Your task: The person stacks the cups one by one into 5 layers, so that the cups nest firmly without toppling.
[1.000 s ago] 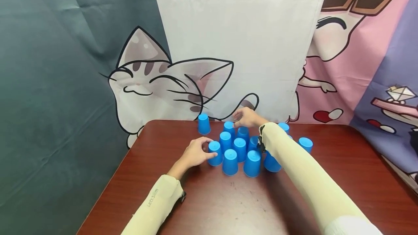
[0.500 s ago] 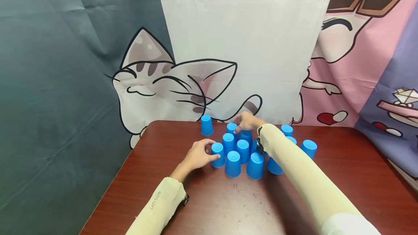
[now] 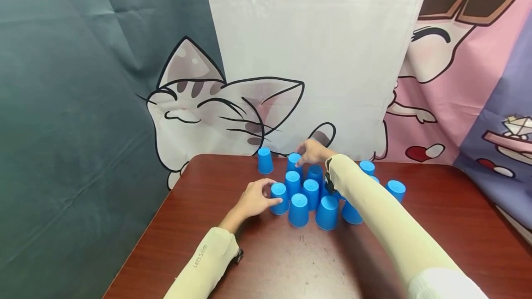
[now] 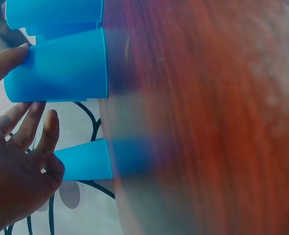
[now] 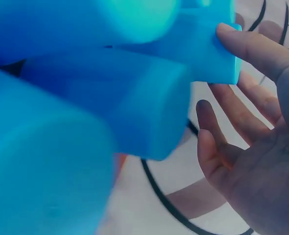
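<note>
In the head view, my left hand [image 3: 254, 198] holds an upside-down blue cup [image 3: 279, 200] at the front left of a tight group, thumb on the near side and fingers on the far side. The left wrist view shows that thumb [image 4: 10, 61] against the cup's wall [image 4: 61, 68]. My right hand [image 3: 312, 152] reaches over the group and pinches the blue cup [image 3: 293, 162] at its back. In the right wrist view, the right thumb [image 5: 250, 46] lies on that cup [image 5: 203, 58] near its closed end. The right forearm hides part of the group.
Several more upside-down blue cups, such as one in front [image 3: 299, 211], stand close together on the brown table [image 3: 299, 266]. A lone cup [image 3: 265, 161] stands at the back left, another [image 3: 395, 190] to the right. A printed curtain [image 3: 257, 59] hangs behind.
The right hand's cup has shifted slightly back and left against its neighbours. The left hand keeps its place on the front-left cup. The head view has swung slightly left.
</note>
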Tool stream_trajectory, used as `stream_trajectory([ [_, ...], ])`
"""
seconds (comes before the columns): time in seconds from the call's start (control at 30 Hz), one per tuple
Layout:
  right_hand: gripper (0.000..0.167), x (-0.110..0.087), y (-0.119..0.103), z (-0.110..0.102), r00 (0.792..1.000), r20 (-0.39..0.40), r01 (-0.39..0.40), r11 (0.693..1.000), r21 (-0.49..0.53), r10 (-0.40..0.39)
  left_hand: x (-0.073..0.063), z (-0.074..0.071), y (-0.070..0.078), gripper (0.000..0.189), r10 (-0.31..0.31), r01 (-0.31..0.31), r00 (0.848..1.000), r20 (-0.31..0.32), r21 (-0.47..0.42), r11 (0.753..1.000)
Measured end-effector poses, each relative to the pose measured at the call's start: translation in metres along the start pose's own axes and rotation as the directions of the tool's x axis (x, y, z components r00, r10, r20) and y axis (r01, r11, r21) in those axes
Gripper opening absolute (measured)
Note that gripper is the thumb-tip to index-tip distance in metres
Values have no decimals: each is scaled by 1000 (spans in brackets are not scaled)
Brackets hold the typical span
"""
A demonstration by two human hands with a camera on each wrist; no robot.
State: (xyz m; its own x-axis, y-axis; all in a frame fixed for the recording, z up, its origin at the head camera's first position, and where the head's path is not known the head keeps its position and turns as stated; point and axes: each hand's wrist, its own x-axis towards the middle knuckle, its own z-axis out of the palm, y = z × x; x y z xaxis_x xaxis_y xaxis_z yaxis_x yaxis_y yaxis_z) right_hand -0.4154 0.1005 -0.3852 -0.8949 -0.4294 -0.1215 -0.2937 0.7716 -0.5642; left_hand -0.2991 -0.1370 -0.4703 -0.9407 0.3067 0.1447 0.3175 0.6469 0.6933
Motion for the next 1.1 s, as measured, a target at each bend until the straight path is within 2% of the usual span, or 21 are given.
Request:
stream_trajectory([
  [0.17,53,8,-13,-7,999,-48,-9,1000,24,10,1,-2,0,56,-21,21,1000,11,4,1000],
  [0.37,53,18,-22,-4,996,-73,-40,998,46,44,3,-5,2,55,-41,42,999,24,-8,999],
  [0.77,53,44,-23,9,994,-79,-70,994,87,77,-1,-5,5,56,-78,79,996,32,-31,996],
  [1.1,56,54,-19,22,992,-54,-106,991,86,111,-1,-4,3,57,-76,77,997,30,-32,996],
])
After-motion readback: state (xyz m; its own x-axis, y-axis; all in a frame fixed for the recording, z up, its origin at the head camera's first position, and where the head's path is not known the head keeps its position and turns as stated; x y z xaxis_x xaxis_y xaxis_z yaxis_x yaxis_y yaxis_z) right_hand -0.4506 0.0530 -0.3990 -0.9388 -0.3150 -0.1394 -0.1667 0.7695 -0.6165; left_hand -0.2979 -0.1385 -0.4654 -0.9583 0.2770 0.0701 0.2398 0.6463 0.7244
